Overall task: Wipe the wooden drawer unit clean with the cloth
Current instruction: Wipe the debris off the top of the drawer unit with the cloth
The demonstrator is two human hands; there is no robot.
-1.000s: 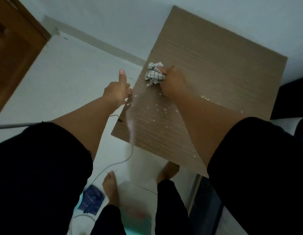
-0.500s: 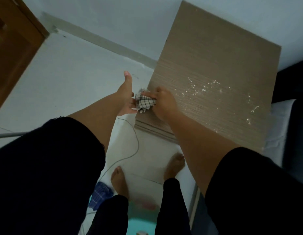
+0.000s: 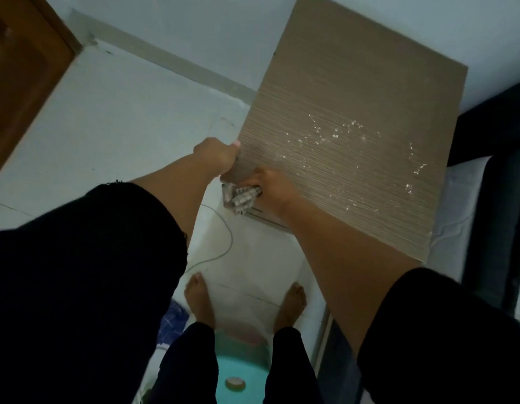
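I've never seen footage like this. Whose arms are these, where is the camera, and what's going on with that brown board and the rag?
There is no machine here: a person wears a camera on the head, so you look down along their own two arms to their bare feet on the pale floor. The brown board is the top of the wooden drawer unit, standing against the wall. The right hand grips a crumpled checked cloth at the unit's near left corner, where top meets front. The left hand holds the unit's left edge right beside it, apparently to steady it. White crumbs or specks lie scattered over the right half of the top, not yet wiped away. On the floor you can also see a thin cable and, between the feet, a turquoise tub.
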